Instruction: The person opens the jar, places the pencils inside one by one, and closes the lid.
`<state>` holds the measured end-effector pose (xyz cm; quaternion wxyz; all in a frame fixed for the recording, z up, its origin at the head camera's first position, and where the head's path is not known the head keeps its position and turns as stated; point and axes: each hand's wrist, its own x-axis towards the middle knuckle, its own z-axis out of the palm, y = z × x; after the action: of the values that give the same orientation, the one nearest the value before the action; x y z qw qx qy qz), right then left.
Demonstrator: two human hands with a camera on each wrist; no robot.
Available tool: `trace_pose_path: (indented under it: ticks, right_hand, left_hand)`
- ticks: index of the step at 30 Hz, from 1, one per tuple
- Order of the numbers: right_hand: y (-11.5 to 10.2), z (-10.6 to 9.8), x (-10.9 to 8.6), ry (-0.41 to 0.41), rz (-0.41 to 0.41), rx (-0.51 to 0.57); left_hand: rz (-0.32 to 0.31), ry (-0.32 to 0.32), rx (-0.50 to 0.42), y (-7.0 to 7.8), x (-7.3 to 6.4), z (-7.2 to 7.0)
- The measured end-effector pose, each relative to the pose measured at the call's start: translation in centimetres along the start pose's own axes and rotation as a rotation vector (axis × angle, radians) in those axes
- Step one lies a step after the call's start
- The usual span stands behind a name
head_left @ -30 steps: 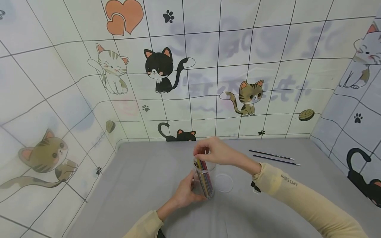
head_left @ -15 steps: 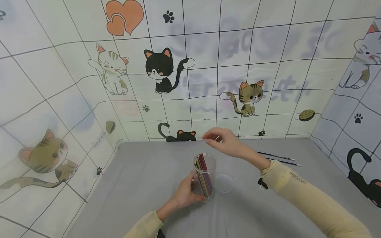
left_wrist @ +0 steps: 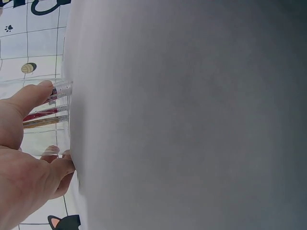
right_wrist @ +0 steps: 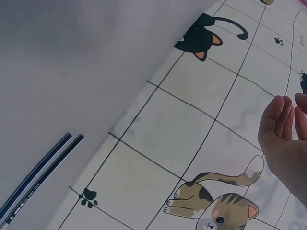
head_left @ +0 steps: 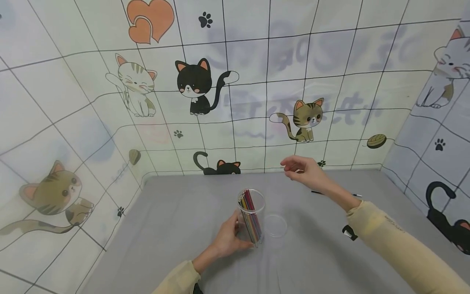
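Note:
Several colored pencils [head_left: 251, 222] lean inside a clear round jar [head_left: 259, 200] on the grey table. My left hand [head_left: 227, 238] grips the jar low on its left side. In the left wrist view, thumb and fingers of the left hand [left_wrist: 26, 184] lie on either side of the clear jar [left_wrist: 41, 139]. My right hand [head_left: 306, 173] is raised above the table's far side, fingers loosely bent and holding nothing. Beneath that arm lie two dark pencils, partly hidden in the head view; the right wrist view shows a blue pencil [right_wrist: 36, 168] beside a black one [right_wrist: 45, 178].
A clear round lid [head_left: 276, 226] lies flat on the table [head_left: 183, 220], just right of the jar. White cloth walls [head_left: 249, 134] with cat prints and grid lines rise behind the table and at both sides.
My right hand has drawn away from the pencil tops, up and to the right, over the two loose pencils. The left hand keeps hold of the jar.

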<state>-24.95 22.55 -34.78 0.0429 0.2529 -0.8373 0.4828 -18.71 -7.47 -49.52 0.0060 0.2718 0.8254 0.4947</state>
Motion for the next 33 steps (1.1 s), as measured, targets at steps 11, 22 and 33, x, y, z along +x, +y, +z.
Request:
trace_pose_path:
  ticks: [11,22,33]
  right_hand:
    - [2.2,-1.8,-1.5,0.042,0.033,-0.063]
    - [5.7,-3.7,-2.8,0.058,0.152,-0.121]
    - [9.4,-5.2,-4.1,0.078,0.184,-0.218]
  left_hand:
    - [-0.021,-0.013,-0.014,0.0,0.1,0.0]
    - [-0.044,-0.011,-0.005,0.1,0.1,0.0]
    - [-0.042,-0.004,0.0,0.2,0.0,0.0]
